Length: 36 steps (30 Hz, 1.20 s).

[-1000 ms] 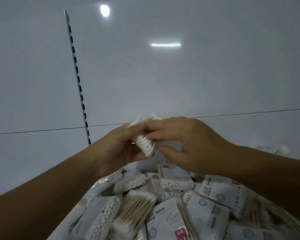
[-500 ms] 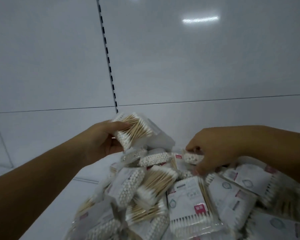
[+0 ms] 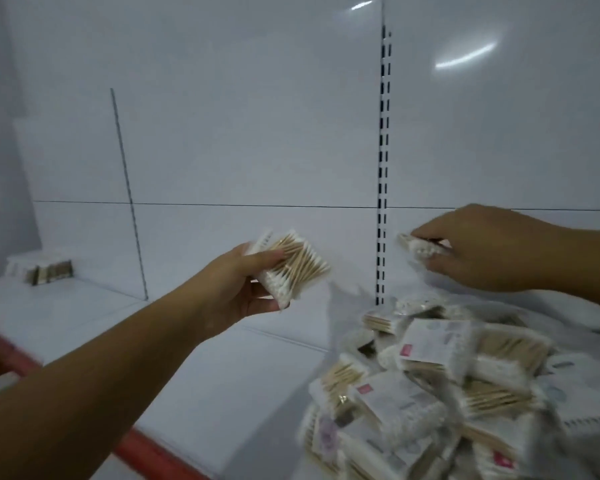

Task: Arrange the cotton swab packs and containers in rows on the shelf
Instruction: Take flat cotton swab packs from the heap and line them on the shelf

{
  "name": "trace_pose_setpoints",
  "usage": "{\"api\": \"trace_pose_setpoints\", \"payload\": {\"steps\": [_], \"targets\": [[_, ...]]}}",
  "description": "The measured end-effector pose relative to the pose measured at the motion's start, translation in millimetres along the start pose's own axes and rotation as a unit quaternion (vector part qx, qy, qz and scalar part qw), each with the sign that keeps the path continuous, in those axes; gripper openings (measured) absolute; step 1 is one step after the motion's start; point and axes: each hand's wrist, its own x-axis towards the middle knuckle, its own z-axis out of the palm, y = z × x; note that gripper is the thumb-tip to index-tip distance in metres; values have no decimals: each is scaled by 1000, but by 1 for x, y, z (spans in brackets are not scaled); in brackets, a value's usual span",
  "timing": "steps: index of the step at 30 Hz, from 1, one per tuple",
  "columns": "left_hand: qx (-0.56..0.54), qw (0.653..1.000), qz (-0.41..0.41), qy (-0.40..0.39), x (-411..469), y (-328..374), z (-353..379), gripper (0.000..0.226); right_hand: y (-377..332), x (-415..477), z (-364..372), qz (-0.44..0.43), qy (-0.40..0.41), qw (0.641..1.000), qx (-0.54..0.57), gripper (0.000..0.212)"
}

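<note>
My left hand grips a stack of clear cotton swab packs with wooden sticks, held above the white shelf near its middle. My right hand pinches another swab pack over the top of a heap of swab packs that lies at the lower right. A short row of swab packs stands at the far left back of the shelf.
A white back panel with a slotted upright rises behind the shelf. A thin divider line runs down the back left. The shelf's red front edge crosses the lower left.
The view has swung left. My left hand has carried its packs away from the heap, out over the open shelf. My right hand has lifted a pack off the heap.
</note>
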Motion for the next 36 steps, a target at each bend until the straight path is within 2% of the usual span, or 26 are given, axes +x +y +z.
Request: {"api": "trace_pose_setpoints", "payload": {"steps": [3, 5, 8, 11, 13, 16, 22, 24, 30, 36], "targets": [[-43, 998, 28, 26, -25, -4, -53, 52, -95, 37, -9, -92, 120, 984, 94, 15], [-80, 995, 43, 40, -43, -10, -86, 60, -160, 61, -7, -181, 172, 957, 147, 34], [-129, 989, 41, 65, -75, -19, -134, 54, -240, 97, 9, -267, 173, 937, 145, 52], [-156, 981, 38, 111, -105, -24, -188, 51, -298, 135, 26, -304, 115, 916, 235, 55], [-173, 973, 43, 145, -123, -28, -223, 53, -334, 160, 37, -320, 66, 900, 290, 47], [-182, 964, 41, 191, -144, -35, -272, 56, -388, 196, 53, -340, 38, 883, 322, 42], [-154, 945, 32, 287, -147, -45, -380, 66, -476, 283, 77, -336, 10, 865, 372, 81], [-125, 942, 39, 308, -140, -43, -419, 65, -501, 320, 86, -336, -7, 856, 394, 86], [-123, 921, 43, 367, -100, -29, -522, 60, -569, 438, 95, -359, 23, 845, 395, 76], [-180, 898, 51, 399, -95, -39, -631, 60, -667, 518, 117, -379, 14, 806, 454, 66]]}}
